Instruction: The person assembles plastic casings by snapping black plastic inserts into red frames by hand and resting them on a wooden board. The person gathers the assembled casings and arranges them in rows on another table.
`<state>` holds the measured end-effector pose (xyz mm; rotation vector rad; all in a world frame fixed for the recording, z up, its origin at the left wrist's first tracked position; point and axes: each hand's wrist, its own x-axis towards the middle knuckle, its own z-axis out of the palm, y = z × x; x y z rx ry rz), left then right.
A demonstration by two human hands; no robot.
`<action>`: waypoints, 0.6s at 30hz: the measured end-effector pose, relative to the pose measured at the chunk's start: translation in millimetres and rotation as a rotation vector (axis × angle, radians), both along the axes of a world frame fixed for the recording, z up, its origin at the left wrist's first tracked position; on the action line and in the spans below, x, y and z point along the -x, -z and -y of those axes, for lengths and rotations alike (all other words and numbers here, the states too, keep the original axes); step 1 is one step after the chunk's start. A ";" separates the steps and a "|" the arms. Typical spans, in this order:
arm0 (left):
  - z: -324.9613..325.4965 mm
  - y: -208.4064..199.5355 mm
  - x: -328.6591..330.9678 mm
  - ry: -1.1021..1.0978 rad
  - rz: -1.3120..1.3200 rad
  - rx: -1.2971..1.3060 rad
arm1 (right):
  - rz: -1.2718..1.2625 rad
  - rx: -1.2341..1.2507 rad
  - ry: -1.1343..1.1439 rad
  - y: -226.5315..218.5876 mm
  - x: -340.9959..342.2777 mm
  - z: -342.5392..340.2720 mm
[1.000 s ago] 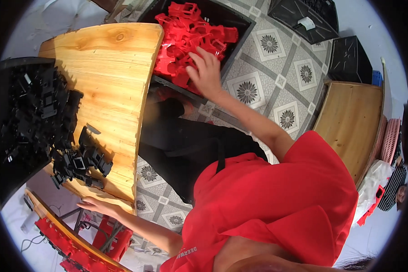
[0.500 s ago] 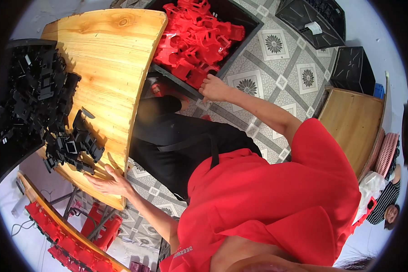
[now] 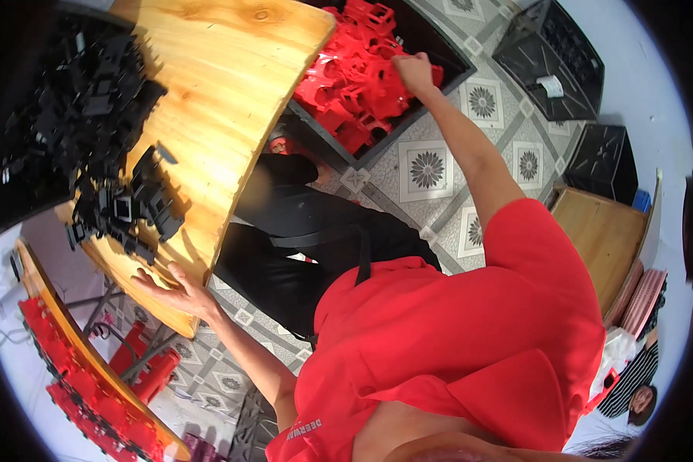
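My left hand [image 3: 179, 294] lies with fingers spread at the near end of the light wooden table [image 3: 208, 131], just below a small group of black plastic parts [image 3: 123, 206]. Nothing is in it. My right arm reaches out to a black crate [image 3: 354, 158] heaped with red plastic parts [image 3: 362, 85]. At the crate's right side, my right hand [image 3: 416, 73] is over the heap with its fingers curled. Whatever they hold, if anything, is hidden.
A large pile of black parts [image 3: 85, 115] fills the table's left side. At lower left, red parts [image 3: 92, 393] line a curved wooden bench by a red stool [image 3: 146, 362]. Black crates [image 3: 550, 61] stand at the right wall; another person [image 3: 635, 396] is at far right.
My right hand has moved from the crate's near corner, up and right over the red parts. My left hand stays open at the table. The whole view has shifted slightly.
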<state>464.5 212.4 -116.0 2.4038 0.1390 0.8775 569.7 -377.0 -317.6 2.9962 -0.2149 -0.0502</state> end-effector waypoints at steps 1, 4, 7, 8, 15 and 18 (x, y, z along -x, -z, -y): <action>4.9 -11.4 8.3 -0.052 0.017 0.077 | 0.216 0.010 -0.047 -10.6 3.5 0.6; 41.1 -44.3 25.1 0.037 0.174 0.018 | 0.618 0.047 -0.092 -78.3 39.1 7.5; 106.2 -80.3 49.9 0.400 -0.171 0.728 | 0.762 -0.186 -0.337 -204.3 76.2 -51.7; 107.0 -79.7 44.9 0.604 -0.236 0.647 | 0.720 -0.213 -0.420 -250.7 83.7 -86.9; 113.0 -77.1 59.3 0.722 -0.492 1.041 | 0.591 -0.509 -1.120 -335.9 85.6 -297.8; 69.4 -53.1 80.7 0.714 -0.396 1.504 | 0.194 -1.085 -1.141 -318.6 29.2 -327.8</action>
